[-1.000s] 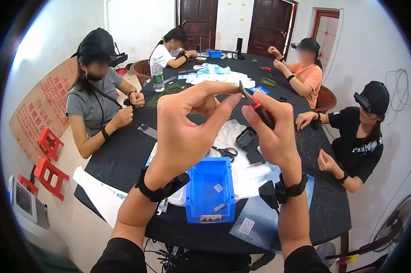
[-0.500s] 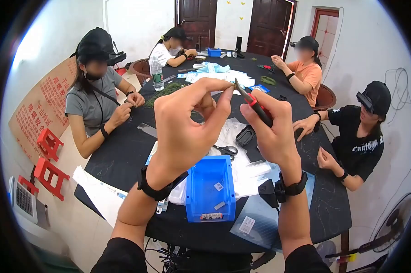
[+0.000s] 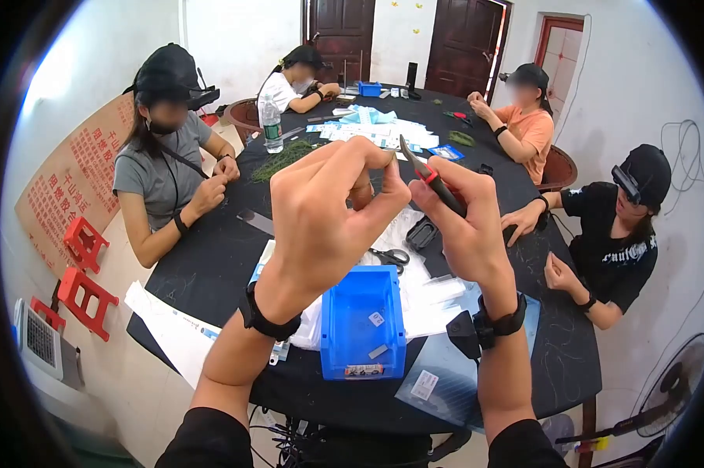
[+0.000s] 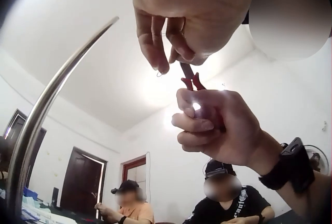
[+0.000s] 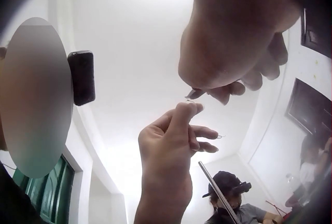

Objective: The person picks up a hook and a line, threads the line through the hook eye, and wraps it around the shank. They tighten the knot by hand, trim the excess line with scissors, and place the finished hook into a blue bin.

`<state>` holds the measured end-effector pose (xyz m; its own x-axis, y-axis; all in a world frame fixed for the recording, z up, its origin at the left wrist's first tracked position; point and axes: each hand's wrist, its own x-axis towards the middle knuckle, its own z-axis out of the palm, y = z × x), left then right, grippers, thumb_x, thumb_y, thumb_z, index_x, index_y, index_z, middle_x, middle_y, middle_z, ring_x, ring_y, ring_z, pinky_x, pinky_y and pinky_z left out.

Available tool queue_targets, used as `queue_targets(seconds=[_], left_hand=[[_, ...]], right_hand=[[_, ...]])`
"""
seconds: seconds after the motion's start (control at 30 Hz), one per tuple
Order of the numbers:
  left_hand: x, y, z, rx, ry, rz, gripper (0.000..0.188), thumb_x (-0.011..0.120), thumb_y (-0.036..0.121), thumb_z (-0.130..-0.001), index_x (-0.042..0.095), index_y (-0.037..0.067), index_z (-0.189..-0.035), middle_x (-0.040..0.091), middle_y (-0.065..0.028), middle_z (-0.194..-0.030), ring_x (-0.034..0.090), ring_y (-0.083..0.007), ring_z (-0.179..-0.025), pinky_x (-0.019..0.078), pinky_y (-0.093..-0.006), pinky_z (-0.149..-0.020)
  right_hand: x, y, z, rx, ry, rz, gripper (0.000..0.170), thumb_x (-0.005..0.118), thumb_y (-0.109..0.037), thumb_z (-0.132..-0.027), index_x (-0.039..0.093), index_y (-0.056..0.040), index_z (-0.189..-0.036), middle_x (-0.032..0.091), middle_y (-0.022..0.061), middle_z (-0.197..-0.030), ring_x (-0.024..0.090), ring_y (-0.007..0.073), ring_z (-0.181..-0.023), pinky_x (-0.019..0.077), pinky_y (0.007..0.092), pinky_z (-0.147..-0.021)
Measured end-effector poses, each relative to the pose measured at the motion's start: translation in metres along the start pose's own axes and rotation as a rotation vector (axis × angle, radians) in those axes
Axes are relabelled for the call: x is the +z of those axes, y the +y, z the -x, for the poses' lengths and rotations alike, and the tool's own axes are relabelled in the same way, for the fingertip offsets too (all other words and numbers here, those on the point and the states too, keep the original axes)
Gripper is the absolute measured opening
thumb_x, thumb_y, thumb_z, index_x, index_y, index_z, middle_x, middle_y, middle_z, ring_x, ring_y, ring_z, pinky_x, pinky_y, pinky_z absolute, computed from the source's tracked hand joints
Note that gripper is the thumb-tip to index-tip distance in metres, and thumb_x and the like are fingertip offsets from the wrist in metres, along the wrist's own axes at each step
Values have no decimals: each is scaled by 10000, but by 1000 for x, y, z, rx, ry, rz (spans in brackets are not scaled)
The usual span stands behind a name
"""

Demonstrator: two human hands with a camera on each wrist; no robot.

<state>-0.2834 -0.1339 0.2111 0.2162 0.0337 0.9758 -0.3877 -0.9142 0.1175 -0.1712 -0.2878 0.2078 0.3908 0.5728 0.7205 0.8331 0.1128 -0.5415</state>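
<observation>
The right hand [image 3: 463, 222] had its fingers curled round red-and-black pliers [image 3: 441, 184], raised above the desk [image 3: 204, 257] with their tips just beside the left hand [image 3: 321, 203]. The left fingers pinched a thin strand [image 5: 222, 136], its looped end showing past the fingertips. Below, on the desk, stood a blue bin [image 3: 343, 320], with scissors [image 3: 388, 257] just beyond and a water bottle [image 3: 272, 131] farther off.

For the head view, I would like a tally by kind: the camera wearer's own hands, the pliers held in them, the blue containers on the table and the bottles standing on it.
Wearer's hands: 2 (left hand, right hand)
Held pliers: 1
Blue containers: 2 (near container, far container)
Standing bottle: 1
Total: 6
</observation>
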Motion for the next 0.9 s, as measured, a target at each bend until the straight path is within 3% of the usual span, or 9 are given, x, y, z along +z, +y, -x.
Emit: queue_targets(seconds=[0.4, 0.47, 0.53, 0.6, 0.63, 0.67, 0.77, 0.87, 0.9], left_hand=[[-1, 0, 1, -63, 10, 19, 115, 767, -43, -811, 658, -9, -798, 544, -21, -568, 492, -38, -532, 386, -226, -527], [0, -2, 0, -82, 15, 16, 173, 786, -16, -759, 624, 24, -805, 502, -36, -565, 502, -146, -492, 384, -296, -480], [0, -2, -1, -88, 19, 6, 166, 786, -9, -762, 628, 27, -796, 500, -35, -555, 495, -146, -482, 379, -295, -478], [-1, -1, -2, -102, 13, 3, 160, 786, -2, -765, 631, 30, -786, 497, -33, -546, 488, -146, -473, 375, -294, -476], [-2, -1, -2, -87, 21, -21, 155, 787, 8, -769, 635, 34, -775, 492, -31, -534, 481, -144, -461, 371, -291, -474], [-3, -1, -2, -77, 25, -42, 152, 789, 19, -774, 638, 38, -765, 488, -29, -523, 474, -143, -450, 366, -289, -472], [-6, -6, -2, -92, 7, -22, 118, 792, 44, -790, 674, 46, -789, 521, -7, -519, 496, -89, -448, 369, -257, -479], [-10, -7, -1, -101, 2, 38, 106, 798, 55, -786, 693, 51, -794, 522, 8, -514, 487, -64, -454, 380, -234, -498], [-14, -4, -2, -133, -44, 14, 80, 777, 16, -833, 698, 15, -832, 512, 38, -575, 451, -31, -532, 351, -212, -537]], right_hand=[[4, 1, 1, 99, -20, 1, 272, 670, -212, -983, 571, 30, -908, 432, 125, -670, 355, 202, -631, 338, 358, -587], [4, 3, 0, 118, 12, -18, 279, 666, -234, -988, 584, 27, -929, 442, 122, -675, 360, 205, -638, 341, 359, -594], [1, 6, 0, 145, 47, -32, 290, 662, -255, -993, 597, 24, -951, 453, 118, -680, 364, 208, -645, 344, 359, -600], [-5, 9, -1, 206, 42, 91, 342, 656, -320, -981, 630, 20, -998, 514, 146, -707, 432, 258, -649, 383, 376, -627], [-8, 10, -1, 236, 28, 191, 397, 639, -372, -960, 643, 17, -1040, 598, 206, -796, 569, 344, -723, 447, 418, -693], [-11, 15, 1, 261, -18, 288, 379, 618, -343, -937, 632, 6, -1085, 661, 255, -917, 649, 434, -881, 484, 481, -781], [-14, 44, 6, 389, -157, 435, 357, 603, -304, -925, 597, -19, -1140, 690, 256, -1008, 661, 457, -973, 497, 508, -840], [-2, 93, 18, 468, -485, 610, 375, 576, -292, -906, 539, -40, -1180, 715, 242, -1087, 672, 432, -1058, 516, 520, -903], [8, 105, 21, 530, -543, 660, 408, 576, -289, -898, 537, -22, -1203, 710, 262, -1103, 669, 438, -1087, 517, 524, -929]])
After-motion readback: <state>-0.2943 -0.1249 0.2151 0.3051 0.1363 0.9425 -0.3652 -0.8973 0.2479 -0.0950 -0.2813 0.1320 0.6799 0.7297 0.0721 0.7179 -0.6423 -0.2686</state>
